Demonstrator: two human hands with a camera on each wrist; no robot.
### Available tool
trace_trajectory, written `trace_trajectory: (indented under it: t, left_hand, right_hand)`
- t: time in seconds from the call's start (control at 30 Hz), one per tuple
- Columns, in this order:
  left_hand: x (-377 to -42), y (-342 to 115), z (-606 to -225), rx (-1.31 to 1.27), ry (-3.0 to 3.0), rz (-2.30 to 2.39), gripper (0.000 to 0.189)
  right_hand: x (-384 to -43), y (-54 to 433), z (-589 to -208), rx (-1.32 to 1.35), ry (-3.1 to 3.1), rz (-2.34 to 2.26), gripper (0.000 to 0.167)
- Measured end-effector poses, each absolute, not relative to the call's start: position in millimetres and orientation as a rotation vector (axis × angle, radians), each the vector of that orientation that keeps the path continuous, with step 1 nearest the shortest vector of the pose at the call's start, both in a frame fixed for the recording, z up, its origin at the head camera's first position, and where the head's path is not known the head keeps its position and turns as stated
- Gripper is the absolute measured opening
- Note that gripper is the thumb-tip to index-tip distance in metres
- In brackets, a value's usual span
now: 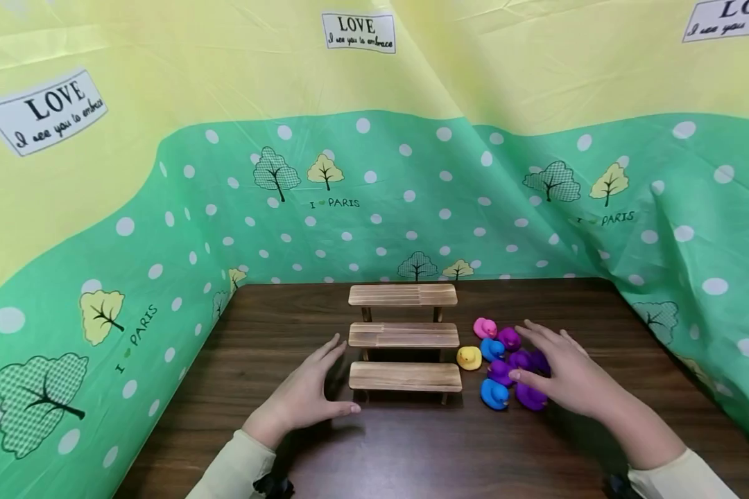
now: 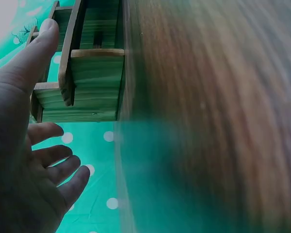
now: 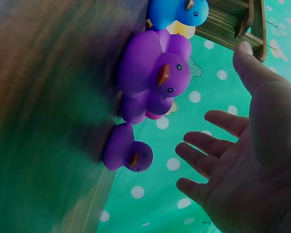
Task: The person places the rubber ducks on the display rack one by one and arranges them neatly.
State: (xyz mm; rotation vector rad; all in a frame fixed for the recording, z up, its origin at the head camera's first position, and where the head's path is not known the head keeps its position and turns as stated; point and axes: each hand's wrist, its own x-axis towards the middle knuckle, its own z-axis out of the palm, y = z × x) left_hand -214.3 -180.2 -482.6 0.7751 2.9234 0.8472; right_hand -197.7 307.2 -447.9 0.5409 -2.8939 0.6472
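A small three-tier wooden stand (image 1: 404, 376) is on the dark table, its three steps bare. At its left side my left hand (image 1: 306, 395) is spread, thumb toward the lowest step, holding nothing. To the right of the stand lies a cluster of toy ducks: a pink duck (image 1: 485, 328), a yellow duck (image 1: 469, 358), blue ducks (image 1: 494, 394) and several purple ducks (image 1: 530, 396). Over the right edge of this cluster hovers my right hand (image 1: 568, 371), fingers apart and nothing in it. In the right wrist view, a large-looking purple duck (image 3: 140, 65) faces the open palm.
The brown wooden table (image 1: 412, 450) runs back to a hanging cloth (image 1: 374, 201), green with white dots below and yellow above. The cloth also closes off the left and right sides. Light sleeves (image 1: 237, 468) cover both forearms.
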Motion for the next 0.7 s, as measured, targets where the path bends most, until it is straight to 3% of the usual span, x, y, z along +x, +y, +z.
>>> trace_trajectory:
  t: [0.4, 0.7]
  left_hand:
    - [-221.3, -169.8, -489.6, 0.809, 2.852, 0.98, 0.108]
    - [-224.9, -162.1, -495.5, 0.807, 2.75, 1.106, 0.102]
  right_hand:
    - [-235.5, 294.7, -444.5, 0.555, -2.901, 0.67, 0.061]
    - [-270.2, 290.2, -450.7, 0.488, -2.983, 0.792, 0.052]
